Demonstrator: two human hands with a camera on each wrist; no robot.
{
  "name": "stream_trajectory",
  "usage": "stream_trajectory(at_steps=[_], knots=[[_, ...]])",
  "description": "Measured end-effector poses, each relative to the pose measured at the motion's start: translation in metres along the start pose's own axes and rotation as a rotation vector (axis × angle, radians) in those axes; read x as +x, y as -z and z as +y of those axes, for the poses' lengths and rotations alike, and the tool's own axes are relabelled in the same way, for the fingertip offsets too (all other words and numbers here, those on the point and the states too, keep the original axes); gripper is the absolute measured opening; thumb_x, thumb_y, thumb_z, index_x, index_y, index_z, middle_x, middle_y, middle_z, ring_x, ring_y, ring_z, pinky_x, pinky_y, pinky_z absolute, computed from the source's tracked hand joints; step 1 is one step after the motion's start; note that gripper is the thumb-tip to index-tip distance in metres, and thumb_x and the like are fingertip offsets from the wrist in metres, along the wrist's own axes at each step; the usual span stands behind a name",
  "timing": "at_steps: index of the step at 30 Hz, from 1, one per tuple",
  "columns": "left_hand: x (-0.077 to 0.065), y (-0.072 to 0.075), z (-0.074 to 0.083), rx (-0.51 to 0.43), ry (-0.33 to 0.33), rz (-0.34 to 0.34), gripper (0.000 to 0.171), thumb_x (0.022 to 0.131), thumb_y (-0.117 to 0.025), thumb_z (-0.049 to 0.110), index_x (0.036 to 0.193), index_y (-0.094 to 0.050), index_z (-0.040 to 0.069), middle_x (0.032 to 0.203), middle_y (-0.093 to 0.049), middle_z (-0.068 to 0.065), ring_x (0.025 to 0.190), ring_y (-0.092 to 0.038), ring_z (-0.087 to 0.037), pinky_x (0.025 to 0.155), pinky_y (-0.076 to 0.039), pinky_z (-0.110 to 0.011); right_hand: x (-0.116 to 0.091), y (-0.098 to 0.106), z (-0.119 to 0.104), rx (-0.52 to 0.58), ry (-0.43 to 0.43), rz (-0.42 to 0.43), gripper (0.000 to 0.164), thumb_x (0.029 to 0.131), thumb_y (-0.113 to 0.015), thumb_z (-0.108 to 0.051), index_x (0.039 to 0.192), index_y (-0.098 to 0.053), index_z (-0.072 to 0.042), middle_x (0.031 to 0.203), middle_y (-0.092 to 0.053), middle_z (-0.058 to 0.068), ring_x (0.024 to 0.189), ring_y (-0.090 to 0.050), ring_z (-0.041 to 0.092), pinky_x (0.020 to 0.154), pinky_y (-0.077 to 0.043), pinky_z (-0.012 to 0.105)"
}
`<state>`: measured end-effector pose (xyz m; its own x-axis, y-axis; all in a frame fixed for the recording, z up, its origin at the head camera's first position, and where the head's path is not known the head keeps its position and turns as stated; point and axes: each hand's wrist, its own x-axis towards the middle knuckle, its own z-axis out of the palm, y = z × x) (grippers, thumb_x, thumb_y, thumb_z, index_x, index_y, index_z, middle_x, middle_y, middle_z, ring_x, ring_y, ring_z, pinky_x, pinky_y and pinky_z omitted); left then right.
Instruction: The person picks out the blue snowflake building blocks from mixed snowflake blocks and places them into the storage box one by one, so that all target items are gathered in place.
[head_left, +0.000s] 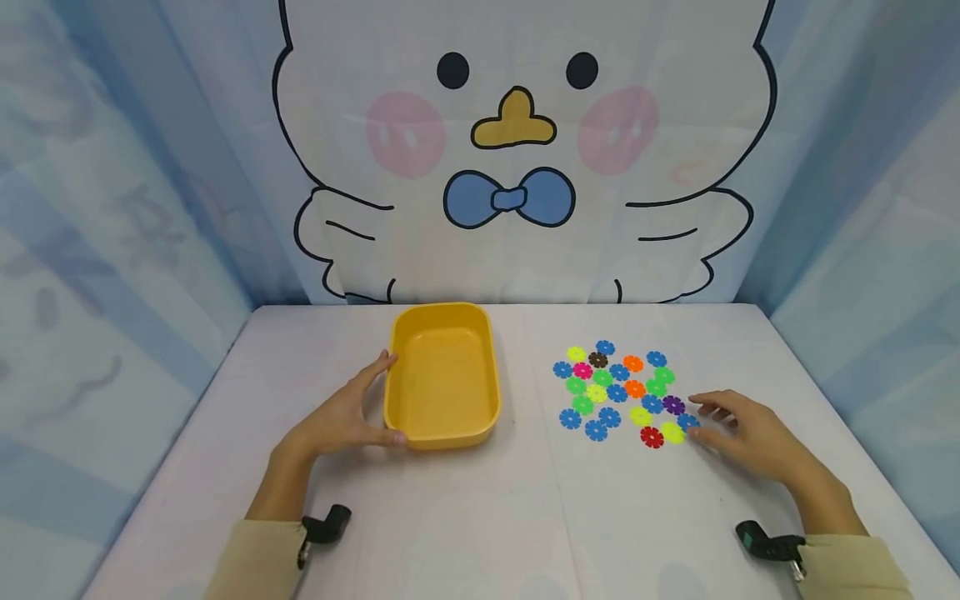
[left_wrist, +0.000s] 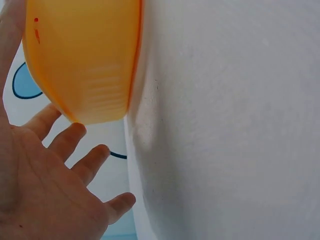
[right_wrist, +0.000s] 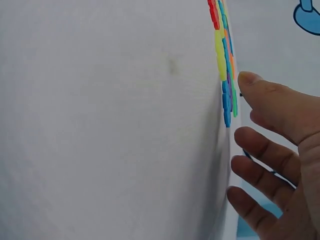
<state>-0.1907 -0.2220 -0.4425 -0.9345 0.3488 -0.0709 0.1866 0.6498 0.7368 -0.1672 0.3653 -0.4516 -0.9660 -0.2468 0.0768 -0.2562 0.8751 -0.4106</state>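
Note:
A yellow rectangular plastic tray (head_left: 442,375) stands left of the middle of the table, nothing in it. My left hand (head_left: 337,421) is spread along its left side, thumb at the near corner and a fingertip at the rim farther back. In the left wrist view the other fingers lie loosely apart beside the tray (left_wrist: 87,55). To the right, many colourful plastic snowflake discs (head_left: 617,393) lie flat in a loose group. My right hand (head_left: 757,437) hovers at their right edge, fingers relaxed and holding nothing, nearest a blue disc (head_left: 687,422) and a purple disc (head_left: 673,405).
A white cloth covers the table (head_left: 525,517). Behind it hangs a curtain (head_left: 510,267) with a cartoon face and bow tie, and further curtains close in both sides. Black wrist cameras (head_left: 327,524) sit at the beige sleeves.

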Motion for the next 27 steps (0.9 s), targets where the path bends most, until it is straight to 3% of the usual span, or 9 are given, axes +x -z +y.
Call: stream_trajectory(at_steps=[9, 14, 19, 27], knots=[[0.002, 0.001, -0.004, -0.027, 0.037, -0.023, 0.12, 0.073, -0.09, 0.054, 0.165, -0.016, 0.032, 0.174, -0.01, -0.003, 0.156, -0.022, -0.04, 0.118, -0.021, -0.071, 0.0, -0.002, 0.001, 0.0, 0.007, -0.026, 0.042, 0.086, -0.084, -0.031, 0.118, -0.072, -0.007, 0.113, -0.072, 0.009, 0.105, -0.065, 0.031, 0.089, -0.058, 0.044], [0.005, 0.004, -0.005, -0.018, -0.006, -0.009, 0.117, 0.072, -0.091, 0.052, 0.164, -0.021, 0.031, 0.174, -0.004, 0.0, 0.156, -0.021, -0.038, 0.118, -0.02, -0.072, 0.001, -0.002, 0.001, -0.009, 0.016, -0.037, 0.04, 0.086, -0.084, -0.03, 0.117, -0.072, -0.007, 0.112, -0.071, 0.008, 0.105, -0.065, 0.03, 0.09, -0.057, 0.045], [0.008, 0.007, -0.005, 0.06, -0.056, 0.004, 0.117, 0.067, -0.093, 0.055, 0.162, -0.03, 0.024, 0.174, -0.004, 0.002, 0.158, -0.015, -0.034, 0.121, -0.019, -0.068, 0.002, -0.002, 0.0, -0.013, 0.014, -0.05, 0.039, 0.086, -0.084, -0.03, 0.115, -0.072, -0.008, 0.111, -0.071, 0.007, 0.104, -0.065, 0.029, 0.091, -0.057, 0.048], [0.012, 0.009, -0.007, 0.061, -0.092, 0.0, 0.11, 0.067, -0.094, 0.054, 0.157, -0.039, 0.022, 0.173, -0.01, 0.006, 0.14, -0.051, -0.032, 0.115, -0.035, -0.067, 0.003, -0.003, 0.0, -0.01, 0.006, -0.05, 0.034, 0.086, -0.085, -0.027, 0.112, -0.072, -0.008, 0.109, -0.071, 0.006, 0.101, -0.064, 0.028, 0.09, -0.056, 0.049]])
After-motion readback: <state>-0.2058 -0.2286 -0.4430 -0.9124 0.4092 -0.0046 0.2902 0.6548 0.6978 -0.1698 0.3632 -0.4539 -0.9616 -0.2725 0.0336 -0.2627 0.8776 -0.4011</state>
